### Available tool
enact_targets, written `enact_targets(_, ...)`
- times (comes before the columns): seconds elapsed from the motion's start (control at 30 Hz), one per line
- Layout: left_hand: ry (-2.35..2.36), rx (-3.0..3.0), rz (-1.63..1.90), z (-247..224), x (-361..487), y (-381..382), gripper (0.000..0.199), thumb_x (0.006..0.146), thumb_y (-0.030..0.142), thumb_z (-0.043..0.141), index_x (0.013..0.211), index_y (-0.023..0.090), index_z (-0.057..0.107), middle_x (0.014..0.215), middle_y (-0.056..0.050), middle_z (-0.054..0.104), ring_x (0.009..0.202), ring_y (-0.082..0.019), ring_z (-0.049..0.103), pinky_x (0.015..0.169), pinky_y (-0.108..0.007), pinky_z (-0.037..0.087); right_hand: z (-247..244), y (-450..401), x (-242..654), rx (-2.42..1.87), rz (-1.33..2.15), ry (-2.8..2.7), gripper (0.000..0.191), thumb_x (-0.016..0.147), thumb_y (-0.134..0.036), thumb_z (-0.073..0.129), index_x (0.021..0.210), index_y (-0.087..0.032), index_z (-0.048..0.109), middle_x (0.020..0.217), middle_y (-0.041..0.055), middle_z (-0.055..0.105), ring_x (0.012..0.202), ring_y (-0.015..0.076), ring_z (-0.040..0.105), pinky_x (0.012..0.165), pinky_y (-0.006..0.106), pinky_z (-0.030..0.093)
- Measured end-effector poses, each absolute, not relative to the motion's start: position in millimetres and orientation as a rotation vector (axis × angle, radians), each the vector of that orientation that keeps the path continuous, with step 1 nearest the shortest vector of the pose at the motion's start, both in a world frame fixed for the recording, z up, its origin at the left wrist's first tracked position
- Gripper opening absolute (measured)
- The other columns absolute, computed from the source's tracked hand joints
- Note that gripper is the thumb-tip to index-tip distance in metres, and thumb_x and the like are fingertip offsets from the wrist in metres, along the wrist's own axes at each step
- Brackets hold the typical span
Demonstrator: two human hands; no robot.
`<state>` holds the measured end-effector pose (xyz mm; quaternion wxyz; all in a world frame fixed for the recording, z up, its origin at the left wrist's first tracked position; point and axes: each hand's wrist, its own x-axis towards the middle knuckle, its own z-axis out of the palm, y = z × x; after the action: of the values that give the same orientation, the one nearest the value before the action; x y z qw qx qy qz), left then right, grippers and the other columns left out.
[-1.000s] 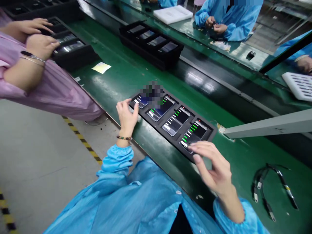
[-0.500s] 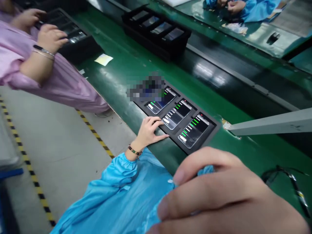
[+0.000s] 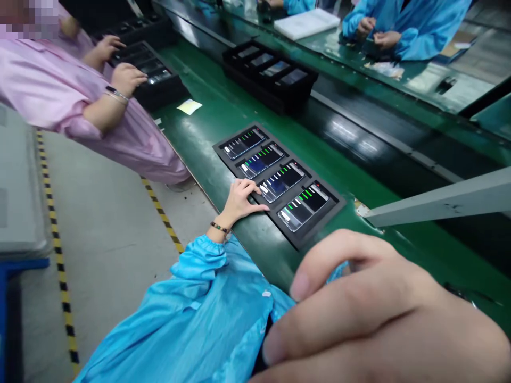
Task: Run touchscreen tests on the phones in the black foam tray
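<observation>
Several smartphones with lit screens lie in the cut-outs of a dark grey foam tray [image 3: 319, 226] on the green bench. Coloured text lines show on the screens, too small to read. My left hand [image 3: 241, 201] rests at the tray's front edge, thumb apart from the fingers. Its fingertips touch the edge beside the phone second from the right [image 3: 282, 182]; the rightmost phone [image 3: 303, 206] lies beyond the thumb. Close to the camera, my right hand [image 3: 371, 314] hangs above the bench's near side with loosely bent fingers and nothing visible in them.
A black bin [image 3: 271, 74] with more devices stands behind the tray. At the left, a co-worker in pink [image 3: 131, 127] handles another black tray [image 3: 159, 80]. A yellow-white paper [image 3: 189, 107] lies between. A grey metal bar [image 3: 439, 199] juts in from the right. Co-workers in blue sit opposite.
The camera view has shifted, so the scene sits differently and the far-left phone now shows clearly. My left hand stays at the tray's edge. My right hand remains bent near the camera.
</observation>
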<state>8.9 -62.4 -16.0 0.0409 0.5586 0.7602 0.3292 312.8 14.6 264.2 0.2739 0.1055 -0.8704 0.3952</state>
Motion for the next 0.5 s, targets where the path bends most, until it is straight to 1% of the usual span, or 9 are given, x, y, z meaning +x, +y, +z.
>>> enact_targets(0.1,2.398,1.659,1.009,-8,-24,-53,0.057,0.072,0.071,0.098,0.103,0.027,0.079,0.123,-0.010,0.077,0.121,-0.033,0.062,0.119,-0.053,0.043,265,37,320,0.432,1.124,-2.295,0.020,0.106,-0.030,0.075,0.115,-0.044,0.086,0.097,-0.0100,0.087,0.091,0.0135,0.083,0.098,0.029,0.068)
enact_targets(0.17,2.465,1.601,1.000,-3,-50,-46,0.053,0.080,0.068,0.094,0.110,0.027,0.080,0.131,-0.009,0.078,0.129,-0.033,0.061,0.123,-0.052,0.041,258,55,319,0.359,1.124,-2.286,0.027,0.108,-0.024,0.071,0.124,-0.041,0.084,0.105,-0.0059,0.088,0.097,0.0177,0.083,0.094,0.036,0.069)
enact_targets(0.23,2.557,1.509,0.995,1,-70,-38,0.050,0.090,0.065,0.086,0.124,0.028,0.079,0.145,-0.010,0.075,0.138,-0.034,0.059,0.127,-0.054,0.039,246,73,313,0.120,1.054,-2.255,0.032,0.108,-0.024,0.070,0.134,-0.039,0.081,0.117,-0.0010,0.087,0.108,0.0234,0.082,0.094,0.044,0.068)
enact_targets(0.27,2.614,1.448,0.997,1,-75,-34,0.051,0.096,0.064,0.079,0.132,0.028,0.077,0.154,-0.012,0.070,0.144,-0.036,0.056,0.129,-0.057,0.037,238,82,309,-0.004,1.012,-2.263,0.033,0.108,-0.026,0.071,0.137,-0.039,0.080,0.123,0.0007,0.085,0.113,0.0257,0.080,0.095,0.046,0.067)
enact_targets(0.33,2.723,1.331,1.006,0,-73,-26,0.059,0.107,0.063,0.062,0.152,0.025,0.067,0.171,-0.017,0.054,0.157,-0.040,0.046,0.132,-0.064,0.032,217,103,296,-0.196,0.964,-2.361,0.034,0.108,-0.039,0.073,0.141,-0.038,0.078,0.132,0.0026,0.083,0.114,0.0275,0.079,0.094,0.047,0.066)
enact_targets(0.4,2.761,1.306,1.003,-5,-56,-19,0.069,0.112,0.063,0.051,0.166,0.021,0.054,0.181,-0.020,0.038,0.166,-0.041,0.035,0.135,-0.067,0.030,188,131,278,-0.312,0.995,-2.497,0.043,0.106,-0.056,0.070,0.144,-0.036,0.076,0.136,0.0040,0.082,0.105,0.0268,0.079,0.090,0.046,0.066)
enact_targets(0.43,2.729,1.365,0.981,-8,-44,-16,0.072,0.109,0.065,0.056,0.168,0.022,0.051,0.183,-0.018,0.035,0.169,-0.038,0.033,0.138,-0.062,0.030,169,147,268,-0.371,1.035,-2.530,0.048,0.105,-0.062,0.069,0.145,-0.036,0.076,0.135,0.0045,0.082,0.104,0.0270,0.079,0.091,0.047,0.066)
enact_targets(0.47,2.676,1.443,0.944,-12,-33,-13,0.076,0.105,0.068,0.064,0.168,0.027,0.053,0.184,-0.013,0.035,0.171,-0.035,0.032,0.140,-0.056,0.030,149,164,258,-0.429,1.070,-2.570,0.052,0.104,-0.065,0.068,0.145,-0.034,0.075,0.134,0.0052,0.083,0.108,0.0282,0.079,0.095,0.048,0.065)
enact_targets(0.5,2.633,1.498,0.911,-15,-22,-12,0.078,0.101,0.070,0.070,0.167,0.032,0.054,0.185,-0.009,0.034,0.174,-0.034,0.027,0.141,-0.054,0.029,128,181,248,-0.525,1.093,-2.611,0.053,0.103,-0.065,0.069,0.145,-0.033,0.075,0.131,0.0060,0.083,0.111,0.0289,0.079,0.099,0.048,0.064)
